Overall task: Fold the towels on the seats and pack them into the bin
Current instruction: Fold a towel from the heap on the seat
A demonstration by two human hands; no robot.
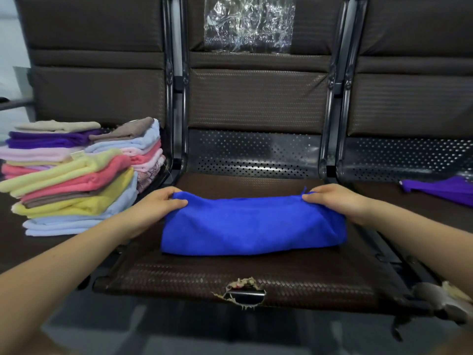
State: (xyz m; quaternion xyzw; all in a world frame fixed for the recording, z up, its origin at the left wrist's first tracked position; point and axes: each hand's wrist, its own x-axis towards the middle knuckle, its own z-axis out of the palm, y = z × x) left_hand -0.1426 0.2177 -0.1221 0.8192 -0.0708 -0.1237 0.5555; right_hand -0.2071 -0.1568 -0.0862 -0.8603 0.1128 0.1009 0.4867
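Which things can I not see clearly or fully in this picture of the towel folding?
All in the head view:
- The bin: not in the picture at all.
- Purple towel: cut off by the right edge.
- Left hand and right hand: fingertips are tucked into the blue towel.
- Lower towels in the folded stacks: covered by the ones above.

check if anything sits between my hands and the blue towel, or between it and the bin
Nothing stands between them: the left hand and right hand each pinch a far corner of the blue towel on the middle seat. The bin is not in view, so that path cannot be judged.
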